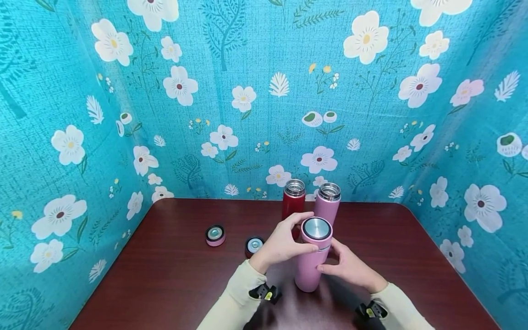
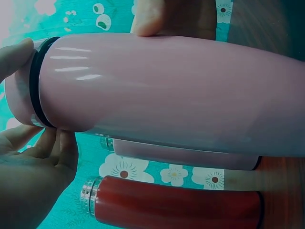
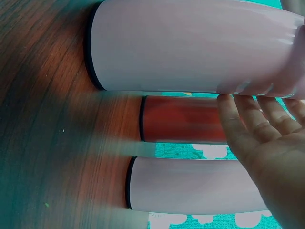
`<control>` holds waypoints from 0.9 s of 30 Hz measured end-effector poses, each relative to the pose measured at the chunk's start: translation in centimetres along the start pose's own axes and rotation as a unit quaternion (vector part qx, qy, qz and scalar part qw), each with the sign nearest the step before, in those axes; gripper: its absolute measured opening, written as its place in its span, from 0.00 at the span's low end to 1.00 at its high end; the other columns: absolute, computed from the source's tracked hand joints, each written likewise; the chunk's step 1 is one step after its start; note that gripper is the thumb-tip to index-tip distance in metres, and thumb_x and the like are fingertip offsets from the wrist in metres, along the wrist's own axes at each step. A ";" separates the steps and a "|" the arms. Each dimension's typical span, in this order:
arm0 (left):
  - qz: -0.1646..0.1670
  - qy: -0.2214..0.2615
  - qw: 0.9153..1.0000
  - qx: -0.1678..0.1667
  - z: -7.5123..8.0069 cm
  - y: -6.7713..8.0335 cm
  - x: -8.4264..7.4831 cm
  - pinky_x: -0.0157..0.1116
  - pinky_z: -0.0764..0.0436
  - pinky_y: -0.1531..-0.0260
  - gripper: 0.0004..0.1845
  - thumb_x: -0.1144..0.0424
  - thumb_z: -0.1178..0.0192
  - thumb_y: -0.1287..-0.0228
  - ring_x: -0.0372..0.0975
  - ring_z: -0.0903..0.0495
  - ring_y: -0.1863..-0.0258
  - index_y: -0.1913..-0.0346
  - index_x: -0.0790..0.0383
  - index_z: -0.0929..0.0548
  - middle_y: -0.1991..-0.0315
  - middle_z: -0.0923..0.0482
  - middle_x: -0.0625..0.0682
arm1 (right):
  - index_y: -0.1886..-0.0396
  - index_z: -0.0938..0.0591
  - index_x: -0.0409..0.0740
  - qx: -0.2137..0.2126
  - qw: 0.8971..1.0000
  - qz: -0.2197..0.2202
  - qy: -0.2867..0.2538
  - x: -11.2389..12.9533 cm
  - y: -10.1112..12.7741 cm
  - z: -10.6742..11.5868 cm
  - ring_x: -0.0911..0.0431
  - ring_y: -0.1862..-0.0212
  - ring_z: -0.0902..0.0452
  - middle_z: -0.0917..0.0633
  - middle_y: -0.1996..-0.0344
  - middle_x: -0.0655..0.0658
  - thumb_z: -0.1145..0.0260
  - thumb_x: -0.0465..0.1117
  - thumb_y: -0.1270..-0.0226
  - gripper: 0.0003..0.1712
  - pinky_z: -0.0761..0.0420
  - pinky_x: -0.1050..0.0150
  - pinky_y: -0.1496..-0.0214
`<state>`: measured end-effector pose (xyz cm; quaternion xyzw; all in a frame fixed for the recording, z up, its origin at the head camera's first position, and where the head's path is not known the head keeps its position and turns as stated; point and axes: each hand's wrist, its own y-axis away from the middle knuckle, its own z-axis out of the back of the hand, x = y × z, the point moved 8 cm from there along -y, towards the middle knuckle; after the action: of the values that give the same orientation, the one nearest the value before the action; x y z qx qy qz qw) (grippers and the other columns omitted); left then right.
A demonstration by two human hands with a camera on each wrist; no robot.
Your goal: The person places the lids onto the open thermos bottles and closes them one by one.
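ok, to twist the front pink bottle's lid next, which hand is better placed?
Left, probably. The left hand grips around the lid, while the right hand holds lower down, on the front bottle.

smooth coats, bare metal, wood grain, cloth
front pink bottle [image 1: 308, 270]: smooth, soft sheen; lid top [image 1: 317, 228]: brushed-looking metal. red bottle [image 1: 292, 208], rear pink bottle [image 1: 327, 210]: smooth bodies, shiny metal necks [image 1: 294, 187]. table [image 1: 165, 279]: glossy, wood-look. backdrop [image 1: 264, 50]: woven-looking cloth.
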<state>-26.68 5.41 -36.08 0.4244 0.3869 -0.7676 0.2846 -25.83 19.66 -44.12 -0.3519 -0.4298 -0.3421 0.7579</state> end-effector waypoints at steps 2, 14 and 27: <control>-0.003 0.004 1.000 0.005 -0.1 0.0 0.1 0.36 0.26 0.50 0.38 0.59 0.31 0.48 0.33 0.29 0.47 0.33 0.51 0.34 0.43 0.29 0.43 | 0.29 0.40 0.53 0.001 1.000 0.001 -0.002 0.1 0.0 0.0 0.53 0.43 0.27 0.30 0.37 0.44 0.32 0.34 0.40 0.42 0.24 0.60 0.47; 0.031 0.084 0.995 -0.036 -0.4 0.4 1.4 0.37 0.25 0.51 0.36 0.60 0.29 0.49 0.35 0.27 0.49 0.37 0.47 0.34 0.45 0.27 0.41 | 0.31 0.38 0.50 -0.008 1.000 -0.001 0.008 0.1 -0.1 -0.1 0.55 0.44 0.26 0.28 0.39 0.41 0.32 0.33 0.41 0.40 0.24 0.61 0.48; -0.010 0.113 0.993 -0.024 -0.5 0.2 1.7 0.37 0.27 0.47 0.30 0.62 0.33 0.44 0.36 0.26 0.49 0.39 0.52 0.32 0.48 0.24 0.46 | 0.30 0.40 0.50 -0.002 1.000 -0.013 0.001 -0.2 -0.1 -0.1 0.54 0.44 0.26 0.29 0.38 0.42 0.33 0.34 0.40 0.40 0.24 0.61 0.47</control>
<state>-27.08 5.58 -37.79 0.4976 0.4391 -0.7081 0.2411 -25.90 19.57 -44.30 -0.3476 -0.4331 -0.3531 0.7529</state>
